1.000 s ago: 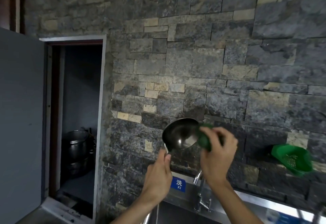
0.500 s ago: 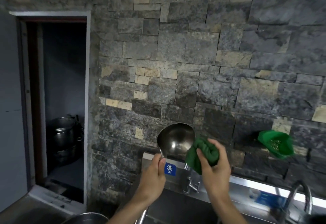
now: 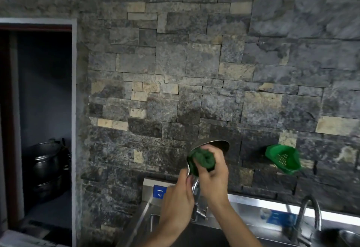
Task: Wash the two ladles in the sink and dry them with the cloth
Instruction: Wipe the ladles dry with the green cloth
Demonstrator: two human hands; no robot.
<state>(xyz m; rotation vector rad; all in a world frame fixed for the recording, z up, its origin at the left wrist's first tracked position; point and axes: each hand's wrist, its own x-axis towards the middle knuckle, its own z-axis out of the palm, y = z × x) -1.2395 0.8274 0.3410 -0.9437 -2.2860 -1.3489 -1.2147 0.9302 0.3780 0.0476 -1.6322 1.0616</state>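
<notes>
- Your left hand (image 3: 178,194) is closed round the handle of the steel ladle (image 3: 218,143), just under the bowl, and holds it up in front of the stone wall (image 3: 194,71), above the sink (image 3: 243,204).
- Your right hand (image 3: 213,170) is clamped on the green cloth (image 3: 200,160) and presses it into the bowl. The two hands are close together, nearly touching at the handle.
- Step, in my judgement: drying of one ladle, inside of bowl. The 2nd ladle I cannot find here; a round metal thing at the bottom right is too cut off to tell.
- Handling: the ladle is stiff metal, prob. light for one hand, but smooth and maybe wet, so it can slip. Keep the grip near the bowl, it gives more control vs. the far end of the handle.
- The cloth is soft and bunches easily; push it w/ the fingers so it follows the curve.
- Also seen: a faucet (image 3: 309,213) at right, a green strainer (image 3: 283,158) on the wall, pots (image 3: 46,168) in the dark opening at left.
</notes>
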